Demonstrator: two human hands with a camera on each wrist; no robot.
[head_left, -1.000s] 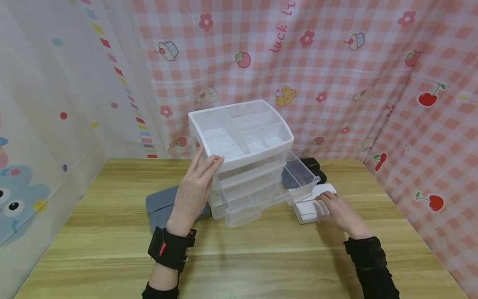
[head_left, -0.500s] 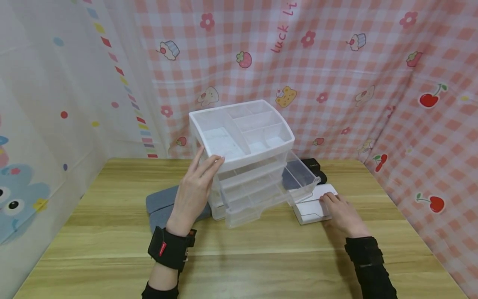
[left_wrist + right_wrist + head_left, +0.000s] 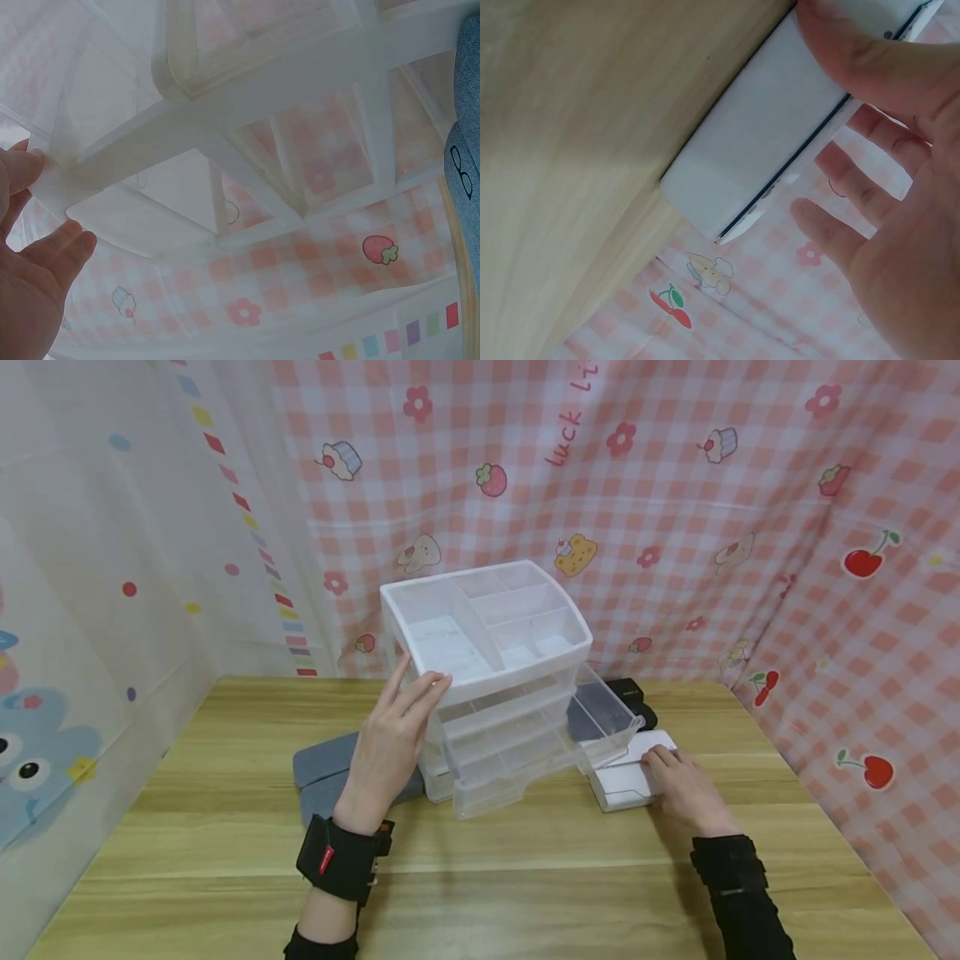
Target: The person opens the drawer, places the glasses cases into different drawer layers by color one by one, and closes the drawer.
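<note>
A white-topped plastic organizer [image 3: 517, 672] with clear drawers stands mid-table. My left hand [image 3: 386, 739] touches the front left corner of its top tray, fingers extended along the side and over the front rim; in the left wrist view the fingertips [image 3: 86, 244] lie at that white corner. One clear drawer [image 3: 487, 785] juts from the front, another [image 3: 607, 714] from the right side. My right hand [image 3: 686, 785] holds the right end of a flat white case [image 3: 622, 781] on the table. In the right wrist view its thumb [image 3: 855, 56] presses the case's side, with other fingers over the top.
A blue-grey fabric glasses case [image 3: 326, 764] with a glasses drawing lies left of the organizer, partly behind my left wrist. Behind the right drawer sits a black object [image 3: 626, 693]. A pink checked curtain [image 3: 675, 527] hangs at the table's back and right side.
My right hand has shifted slightly right along the white case, showing more of its top. The left hand and organizer stay put.
</note>
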